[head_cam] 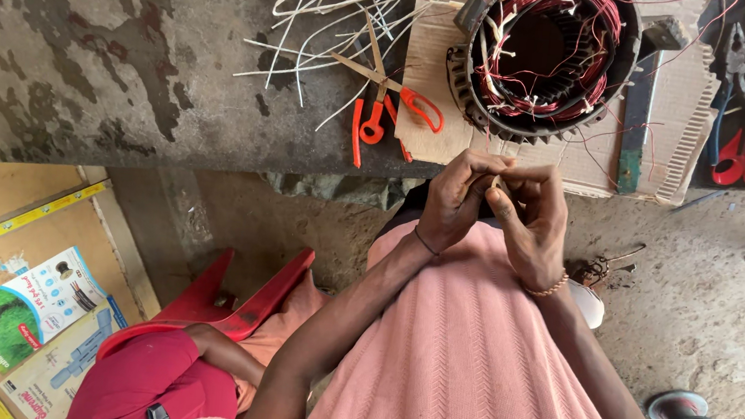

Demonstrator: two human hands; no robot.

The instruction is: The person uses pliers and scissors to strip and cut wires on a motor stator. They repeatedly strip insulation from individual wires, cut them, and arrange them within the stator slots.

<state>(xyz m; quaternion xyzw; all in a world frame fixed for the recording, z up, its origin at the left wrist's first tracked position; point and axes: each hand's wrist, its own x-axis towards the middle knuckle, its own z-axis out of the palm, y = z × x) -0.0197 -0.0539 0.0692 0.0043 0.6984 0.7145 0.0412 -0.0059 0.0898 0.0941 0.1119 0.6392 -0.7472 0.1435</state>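
From the head camera, the left hand [457, 199] and right hand [531, 217] meet at the frame's centre, above a pink skirt [467, 364], fingers [497, 165] pinched together on a small pale strip [496, 183] held between them. At twelve o'clock from the hands, a motor stator [542, 57] with copper windings sits on cardboard [672, 129] atop the desk [133, 50]; orange scissors [382, 110] lie at ten o'clock.

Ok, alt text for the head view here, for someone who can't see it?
Left hand and right hand pinch a small pale strip together above a pink-clad lap. Ahead, on a worn bench, sit a motor stator with red windings, orange-handled scissors and white strips.
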